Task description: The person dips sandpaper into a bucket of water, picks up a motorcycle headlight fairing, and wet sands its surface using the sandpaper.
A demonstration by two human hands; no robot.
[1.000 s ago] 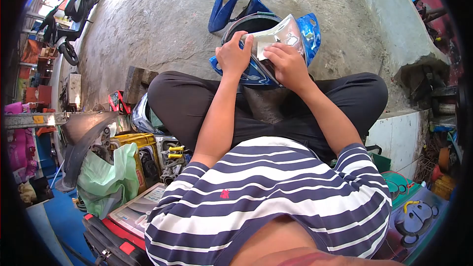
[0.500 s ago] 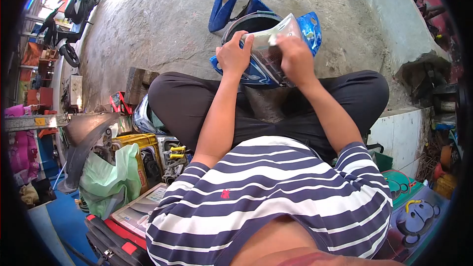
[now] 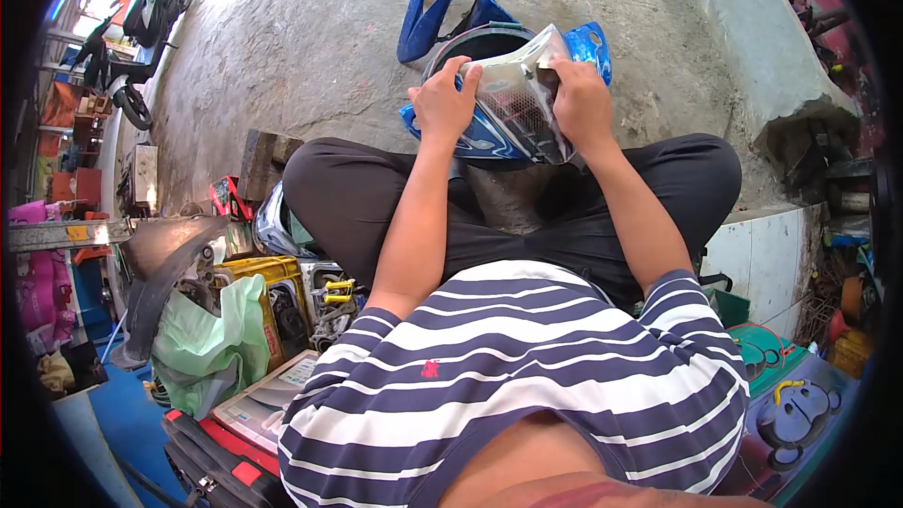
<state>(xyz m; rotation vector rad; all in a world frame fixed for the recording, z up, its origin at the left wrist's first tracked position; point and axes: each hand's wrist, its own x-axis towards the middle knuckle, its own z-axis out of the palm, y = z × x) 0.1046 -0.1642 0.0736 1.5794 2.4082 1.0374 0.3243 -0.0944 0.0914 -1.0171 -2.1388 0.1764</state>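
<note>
Between my knees lies a blue and silver motorcycle body panel [image 3: 513,103] with a mesh pattern and a pale upper edge. My left hand [image 3: 445,102] is closed on its left side, the thumb and fingers at the upper edge. My right hand [image 3: 582,103] is on the panel's right part, its fingers bent and pressed together around something small and white at the fingertips, too little seen to name. Behind the panel, the rim of a round dark container [image 3: 475,40] shows. A blue end piece [image 3: 589,49] sticks out beyond my right hand.
Another blue motorcycle fairing [image 3: 437,14] lies on the concrete floor [image 3: 310,47] ahead. To my left are a yellow crate [image 3: 259,268], a green plastic bag [image 3: 212,339] and a black-red case [image 3: 221,456]. A white tiled block [image 3: 752,254] stands right. A motorbike [image 3: 132,52] stands far left.
My right hand has moved a little right and up across the panel, uncovering more of the mesh pattern. My left hand has barely shifted.
</note>
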